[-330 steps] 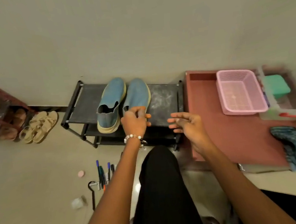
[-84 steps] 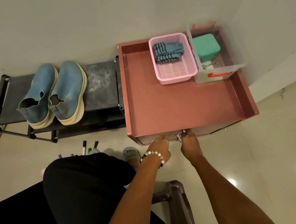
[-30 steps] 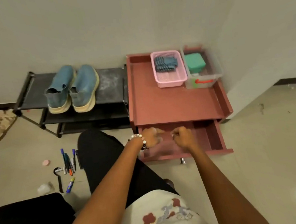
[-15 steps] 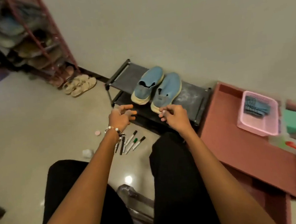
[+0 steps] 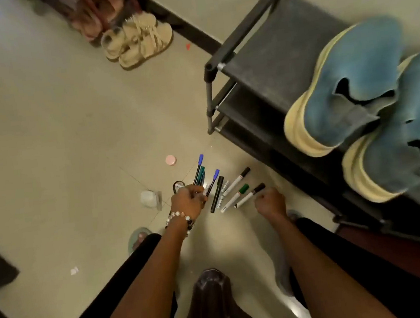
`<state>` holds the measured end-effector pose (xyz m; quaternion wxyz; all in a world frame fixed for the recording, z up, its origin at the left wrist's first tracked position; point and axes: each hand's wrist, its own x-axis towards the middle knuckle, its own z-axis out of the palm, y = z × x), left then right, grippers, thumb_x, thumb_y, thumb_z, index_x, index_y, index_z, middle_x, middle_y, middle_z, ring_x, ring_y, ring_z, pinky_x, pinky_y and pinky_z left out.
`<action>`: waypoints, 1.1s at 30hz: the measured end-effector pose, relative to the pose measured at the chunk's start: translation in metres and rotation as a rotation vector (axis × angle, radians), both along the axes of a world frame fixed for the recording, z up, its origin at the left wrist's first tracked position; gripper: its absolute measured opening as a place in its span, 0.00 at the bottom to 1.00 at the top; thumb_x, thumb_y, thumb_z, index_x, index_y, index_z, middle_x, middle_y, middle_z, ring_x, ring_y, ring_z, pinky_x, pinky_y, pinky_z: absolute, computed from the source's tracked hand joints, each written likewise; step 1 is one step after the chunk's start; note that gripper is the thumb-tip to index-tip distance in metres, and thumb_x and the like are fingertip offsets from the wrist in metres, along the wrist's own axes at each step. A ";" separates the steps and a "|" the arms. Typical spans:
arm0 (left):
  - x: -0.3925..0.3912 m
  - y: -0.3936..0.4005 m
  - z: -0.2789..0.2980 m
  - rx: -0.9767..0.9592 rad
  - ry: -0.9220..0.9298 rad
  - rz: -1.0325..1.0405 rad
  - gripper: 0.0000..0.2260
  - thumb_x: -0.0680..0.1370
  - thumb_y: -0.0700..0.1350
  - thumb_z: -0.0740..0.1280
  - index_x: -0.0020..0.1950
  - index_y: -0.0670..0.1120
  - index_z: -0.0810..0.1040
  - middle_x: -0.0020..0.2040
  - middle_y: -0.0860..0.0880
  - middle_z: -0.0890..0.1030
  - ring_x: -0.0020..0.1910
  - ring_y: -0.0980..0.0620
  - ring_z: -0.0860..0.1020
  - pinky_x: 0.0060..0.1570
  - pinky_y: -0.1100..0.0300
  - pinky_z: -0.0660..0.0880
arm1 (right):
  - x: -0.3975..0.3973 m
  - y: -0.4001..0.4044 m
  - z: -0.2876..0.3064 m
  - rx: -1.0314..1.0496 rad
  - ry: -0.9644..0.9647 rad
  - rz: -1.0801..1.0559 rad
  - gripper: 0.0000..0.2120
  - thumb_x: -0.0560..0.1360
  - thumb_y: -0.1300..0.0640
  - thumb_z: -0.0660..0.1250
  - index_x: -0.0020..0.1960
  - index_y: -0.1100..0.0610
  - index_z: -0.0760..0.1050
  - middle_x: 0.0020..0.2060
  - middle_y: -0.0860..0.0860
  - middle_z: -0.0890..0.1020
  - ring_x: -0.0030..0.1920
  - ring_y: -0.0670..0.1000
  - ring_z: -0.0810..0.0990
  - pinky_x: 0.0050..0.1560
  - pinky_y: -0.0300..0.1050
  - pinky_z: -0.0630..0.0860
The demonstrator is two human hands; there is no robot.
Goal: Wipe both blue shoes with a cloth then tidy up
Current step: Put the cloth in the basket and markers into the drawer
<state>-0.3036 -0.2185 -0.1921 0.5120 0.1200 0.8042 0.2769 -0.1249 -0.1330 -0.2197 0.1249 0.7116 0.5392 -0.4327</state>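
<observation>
Hands lowered to floor (image 5: 44,124), perhaps gripping pens (image 5: 200,175)

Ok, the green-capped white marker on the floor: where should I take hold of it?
Pinch the green-capped marker mid-barrel from above, fingers across its width. It lies flat, close between two black-capped markers, so the sides are crowded. The right hand is nearest.

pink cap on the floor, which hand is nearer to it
Left. The left hand is just below the pink cap, gripping some pens. The right hand lies farther off to the right, beyond the loose markers.
</observation>
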 end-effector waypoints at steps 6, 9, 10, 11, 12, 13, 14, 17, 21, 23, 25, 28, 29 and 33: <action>0.011 0.019 -0.120 -0.043 0.012 -0.169 0.09 0.76 0.33 0.63 0.49 0.41 0.80 0.44 0.42 0.82 0.43 0.44 0.81 0.46 0.54 0.80 | 0.000 0.007 -0.121 -0.110 -0.171 -0.317 0.18 0.76 0.54 0.66 0.60 0.66 0.73 0.59 0.64 0.77 0.60 0.62 0.75 0.57 0.51 0.74; 0.025 0.019 -0.160 -0.034 -0.003 -0.215 0.10 0.76 0.29 0.61 0.54 0.33 0.79 0.44 0.40 0.81 0.35 0.48 0.78 0.34 0.64 0.77 | -0.005 0.008 -0.154 -0.033 -0.160 -0.388 0.19 0.77 0.53 0.65 0.60 0.67 0.74 0.58 0.64 0.77 0.59 0.63 0.75 0.56 0.53 0.74; 0.031 0.018 -0.168 -0.014 0.001 -0.223 0.10 0.76 0.29 0.61 0.55 0.32 0.79 0.44 0.38 0.81 0.35 0.49 0.78 0.32 0.68 0.75 | -0.008 0.008 -0.163 -0.008 -0.134 -0.424 0.19 0.76 0.52 0.67 0.59 0.66 0.75 0.57 0.64 0.78 0.57 0.63 0.77 0.55 0.53 0.76; 0.036 0.018 -0.174 -0.012 0.010 -0.215 0.10 0.76 0.31 0.61 0.54 0.33 0.79 0.45 0.38 0.82 0.37 0.49 0.78 0.33 0.70 0.74 | -0.009 0.009 -0.169 0.007 -0.103 -0.461 0.19 0.74 0.52 0.69 0.58 0.66 0.75 0.55 0.64 0.79 0.55 0.63 0.78 0.54 0.54 0.77; 0.041 0.018 -0.179 -0.014 0.034 -0.223 0.09 0.77 0.34 0.63 0.54 0.37 0.80 0.47 0.40 0.83 0.40 0.49 0.80 0.38 0.70 0.75 | -0.010 0.009 -0.173 0.003 -0.071 -0.505 0.19 0.72 0.53 0.71 0.56 0.65 0.76 0.54 0.63 0.80 0.53 0.62 0.80 0.53 0.54 0.78; 0.045 0.017 -0.181 -0.016 0.041 -0.252 0.08 0.77 0.37 0.65 0.54 0.40 0.81 0.48 0.42 0.83 0.44 0.48 0.81 0.44 0.68 0.76 | -0.008 0.008 -0.177 -0.003 -0.047 -0.538 0.18 0.71 0.53 0.72 0.54 0.64 0.77 0.52 0.63 0.81 0.50 0.62 0.81 0.51 0.54 0.79; 0.049 0.017 -0.180 -0.005 0.038 -0.285 0.08 0.77 0.40 0.66 0.55 0.42 0.81 0.49 0.44 0.83 0.47 0.49 0.81 0.50 0.66 0.75 | -0.007 0.007 -0.175 -0.009 -0.039 -0.553 0.17 0.69 0.52 0.73 0.51 0.63 0.78 0.49 0.62 0.83 0.47 0.61 0.83 0.49 0.53 0.80; 0.060 0.021 -0.170 0.012 -0.148 -0.211 0.11 0.79 0.51 0.64 0.52 0.46 0.81 0.47 0.45 0.82 0.50 0.47 0.80 0.56 0.57 0.73 | -0.006 -0.004 -0.150 -0.020 0.094 -0.489 0.13 0.70 0.51 0.73 0.42 0.62 0.81 0.38 0.57 0.84 0.37 0.55 0.83 0.40 0.44 0.80; 0.061 0.027 -0.154 -0.046 -0.486 0.155 0.14 0.78 0.52 0.65 0.49 0.41 0.79 0.39 0.44 0.81 0.38 0.46 0.80 0.47 0.48 0.79 | -0.001 -0.018 -0.120 -0.274 0.408 -0.506 0.11 0.71 0.58 0.73 0.38 0.66 0.79 0.29 0.57 0.79 0.25 0.53 0.76 0.30 0.43 0.76; 0.053 0.025 -0.158 -0.069 -0.455 0.217 0.10 0.80 0.48 0.64 0.48 0.41 0.78 0.35 0.45 0.80 0.30 0.49 0.78 0.31 0.56 0.78 | -0.001 -0.019 -0.140 -0.124 0.209 -0.537 0.11 0.72 0.56 0.72 0.39 0.64 0.79 0.30 0.57 0.80 0.27 0.55 0.79 0.33 0.47 0.79; 0.045 0.020 -0.165 -0.086 -0.386 0.241 0.09 0.80 0.47 0.63 0.48 0.41 0.76 0.32 0.45 0.77 0.22 0.51 0.72 0.22 0.64 0.67 | -0.007 -0.021 -0.157 -0.011 0.013 -0.478 0.17 0.68 0.50 0.74 0.47 0.62 0.77 0.40 0.58 0.82 0.37 0.60 0.83 0.39 0.55 0.81; 0.035 0.013 -0.174 -0.082 -0.336 0.168 0.11 0.78 0.47 0.67 0.52 0.39 0.77 0.33 0.45 0.76 0.24 0.52 0.68 0.21 0.67 0.62 | -0.020 -0.024 -0.179 -0.035 -0.026 -0.419 0.26 0.68 0.53 0.75 0.58 0.63 0.68 0.54 0.63 0.78 0.49 0.65 0.81 0.49 0.59 0.79; 0.033 0.012 -0.175 -0.074 -0.331 0.147 0.11 0.77 0.45 0.68 0.52 0.38 0.77 0.35 0.44 0.77 0.26 0.52 0.69 0.21 0.66 0.62 | -0.022 -0.024 -0.181 -0.029 -0.055 -0.385 0.25 0.69 0.56 0.74 0.60 0.63 0.67 0.56 0.63 0.77 0.52 0.65 0.79 0.52 0.57 0.78; 0.037 0.015 -0.175 -0.041 -0.302 0.061 0.11 0.76 0.49 0.69 0.49 0.42 0.78 0.39 0.42 0.80 0.30 0.52 0.74 0.27 0.60 0.70 | -0.024 -0.031 -0.149 -0.102 0.214 -0.505 0.13 0.69 0.61 0.73 0.52 0.60 0.77 0.45 0.58 0.82 0.42 0.59 0.83 0.41 0.53 0.82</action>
